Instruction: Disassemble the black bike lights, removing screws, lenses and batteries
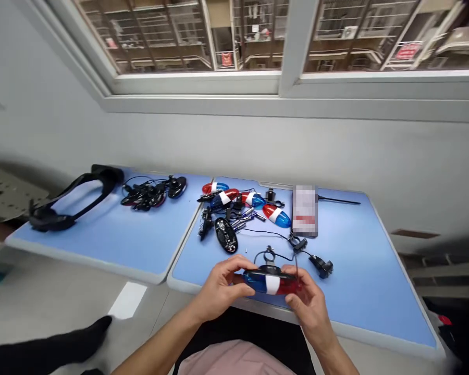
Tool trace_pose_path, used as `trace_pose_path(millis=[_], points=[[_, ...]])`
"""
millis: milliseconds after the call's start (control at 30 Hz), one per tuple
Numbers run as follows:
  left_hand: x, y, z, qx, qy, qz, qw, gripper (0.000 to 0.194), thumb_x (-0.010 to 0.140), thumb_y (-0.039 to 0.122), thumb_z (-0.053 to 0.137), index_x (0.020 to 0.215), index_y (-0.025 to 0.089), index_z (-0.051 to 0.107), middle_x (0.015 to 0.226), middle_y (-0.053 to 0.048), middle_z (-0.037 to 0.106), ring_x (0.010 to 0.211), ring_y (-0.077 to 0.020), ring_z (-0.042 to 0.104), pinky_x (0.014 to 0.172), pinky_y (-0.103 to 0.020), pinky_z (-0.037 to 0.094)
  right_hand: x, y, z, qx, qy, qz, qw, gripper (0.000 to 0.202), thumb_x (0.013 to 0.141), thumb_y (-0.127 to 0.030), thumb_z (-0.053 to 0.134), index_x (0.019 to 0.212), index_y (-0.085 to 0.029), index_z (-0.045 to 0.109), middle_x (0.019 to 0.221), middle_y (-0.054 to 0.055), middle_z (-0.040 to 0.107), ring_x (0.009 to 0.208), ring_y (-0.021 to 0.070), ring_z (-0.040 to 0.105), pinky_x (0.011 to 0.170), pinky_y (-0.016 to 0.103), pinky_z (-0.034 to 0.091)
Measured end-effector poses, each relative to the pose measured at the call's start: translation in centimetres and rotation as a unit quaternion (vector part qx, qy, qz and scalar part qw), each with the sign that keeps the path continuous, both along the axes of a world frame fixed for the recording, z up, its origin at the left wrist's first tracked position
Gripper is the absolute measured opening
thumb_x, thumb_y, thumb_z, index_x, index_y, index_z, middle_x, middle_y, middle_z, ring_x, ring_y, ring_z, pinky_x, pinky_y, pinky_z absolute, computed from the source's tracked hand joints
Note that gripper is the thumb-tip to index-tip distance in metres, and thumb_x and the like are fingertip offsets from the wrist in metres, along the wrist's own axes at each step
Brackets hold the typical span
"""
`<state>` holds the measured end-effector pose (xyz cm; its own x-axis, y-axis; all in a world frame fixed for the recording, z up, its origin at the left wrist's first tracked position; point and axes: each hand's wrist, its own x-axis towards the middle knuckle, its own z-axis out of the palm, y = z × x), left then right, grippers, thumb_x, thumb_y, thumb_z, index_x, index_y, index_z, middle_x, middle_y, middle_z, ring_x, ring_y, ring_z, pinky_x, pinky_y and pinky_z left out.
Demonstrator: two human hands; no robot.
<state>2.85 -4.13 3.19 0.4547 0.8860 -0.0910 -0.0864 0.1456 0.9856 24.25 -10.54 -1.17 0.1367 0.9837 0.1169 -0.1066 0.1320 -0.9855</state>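
Between my two hands, over the table's front edge, is an oval bike light (272, 284) with blue, white and red sections and a black base turned upward. My left hand (227, 284) grips its blue end, thumb below and fingers above. Around the red end, my right hand (308, 298) is closed. A black clamp ring (269, 255) stands up from the base. From the light a thin cable leads to a small black switch piece (321, 266) on the table. Behind lies a black oval base (226, 235) beside several batteries (243, 220).
Several red-and-blue light covers (276, 215) and black brackets lie at the back of the blue table (359, 291). A blurred-out flat box (305, 211) and a screwdriver (339, 200) lie right of them. On the left table are assembled lights (150, 194) and a black curved frame (76, 198).
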Motion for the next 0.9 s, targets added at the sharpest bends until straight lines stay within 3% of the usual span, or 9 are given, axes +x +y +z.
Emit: trace_pose_path(millis=[100, 233, 433, 533, 633, 700, 767, 900], points=[[0.6, -0.5, 0.8, 0.034, 0.009, 0.006, 0.999, 0.029, 0.070, 0.025, 0.083, 0.097, 0.019, 0.074, 0.096, -0.006, 0.062, 0.088, -0.0181, 0.059, 0.071, -0.025, 0.051, 0.4, 0.3, -1.3, -0.011, 0.007, -0.015, 1.000, 0.033, 0.082, -0.046, 0.073, 0.106, -0.024, 0.071, 0.106, 0.011, 0.072, 0.093, 0.0259, 0.072, 0.076, 0.033, 0.060], [0.9, -1.0, 0.6, 0.077, -0.011, 0.028, 0.997, 0.029, 0.071, 0.020, 0.083, 0.097, 0.018, 0.071, 0.093, -0.005, 0.064, 0.080, -0.0150, 0.059, 0.067, -0.023, 0.048, 0.5, 0.2, -2.5, 0.008, 0.021, -0.025, 0.999, 0.034, 0.082, -0.051, 0.072, 0.107, -0.028, 0.071, 0.109, 0.010, 0.073, 0.092, 0.0254, 0.073, 0.074, 0.033, 0.061], [-0.2, -0.2, -0.5, 0.189, -0.043, -0.022, 0.981, 0.021, 0.076, 0.014, 0.080, 0.095, 0.020, 0.072, 0.096, -0.006, 0.071, 0.092, -0.0197, 0.065, 0.072, -0.026, 0.050, 1.2, 0.3, -1.9, 0.102, -0.091, -0.038, 0.990, 0.025, 0.084, -0.044, 0.073, 0.102, -0.028, 0.071, 0.098, 0.009, 0.075, 0.091, 0.0272, 0.071, 0.072, 0.039, 0.060], [-1.1, 0.2, -1.0, 0.173, -0.040, -0.057, 0.982, 0.022, 0.082, 0.013, 0.073, 0.101, 0.023, 0.070, 0.111, -0.008, 0.067, 0.108, -0.0227, 0.063, 0.079, -0.029, 0.052, 1.6, 0.9, -1.1, 0.185, -0.177, -0.035, 0.966, 0.018, 0.081, -0.030, 0.076, 0.099, -0.029, 0.070, 0.091, 0.006, 0.076, 0.089, 0.0273, 0.070, 0.075, 0.044, 0.057], [-1.7, 0.3, -1.3, 0.088, -0.036, -0.094, 0.991, 0.054, 0.080, 0.013, 0.073, 0.129, 0.030, 0.057, 0.136, -0.010, 0.052, 0.127, -0.0258, 0.053, 0.084, -0.030, 0.053, 1.9, 1.8, -0.2, 0.254, -0.266, -0.006, 0.930, 0.025, 0.080, -0.016, 0.075, 0.100, -0.030, 0.069, 0.092, 0.004, 0.075, 0.087, 0.0251, 0.070, 0.076, 0.043, 0.055], [-1.7, 0.2, -1.6, 0.053, -0.026, -0.099, 0.993, 0.078, 0.075, 0.012, 0.077, 0.142, 0.034, 0.043, 0.143, -0.010, 0.047, 0.134, -0.0272, 0.047, 0.089, -0.031, 0.052, 1.9, 2.3, 0.2, 0.293, -0.320, 0.018, 0.901, 0.030, 0.082, -0.009, 0.069, 0.105, -0.029, 0.067, 0.095, 0.004, 0.076, 0.087, 0.0232, 0.071, 0.074, 0.041, 0.054], [-1.6, 0.3, -2.0, 0.072, 0.018, -0.081, 0.994, 0.081, 0.075, 0.010, 0.077, 0.144, 0.032, 0.041, 0.139, -0.010, 0.051, 0.130, -0.0265, 0.050, 0.091, -0.032, 0.050, 1.7, 2.7, 0.4, 0.329, -0.360, 0.036, 0.872, 0.033, 0.085, -0.005, 0.062, 0.108, -0.027, 0.065, 0.099, 0.005, 0.075, 0.086, 0.0213, 0.070, 0.072, 0.039, 0.054], [-1.3, 0.8, -2.9, 0.188, 0.132, -0.067, 0.971, 0.068, 0.082, 0.008, 0.066, 0.143, 0.028, 0.044, 0.126, -0.009, 0.060, 0.114, -0.0232, 0.058, 0.091, -0.034, 0.049, 1.3, 2.8, 0.4, 0.333, -0.432, 0.029, 0.837, 0.031, 0.087, -0.004, 0.058, 0.109, -0.025, 0.066, 0.106, 0.008, 0.073, 0.091, 0.0208, 0.066, 0.072, 0.036, 0.055]])
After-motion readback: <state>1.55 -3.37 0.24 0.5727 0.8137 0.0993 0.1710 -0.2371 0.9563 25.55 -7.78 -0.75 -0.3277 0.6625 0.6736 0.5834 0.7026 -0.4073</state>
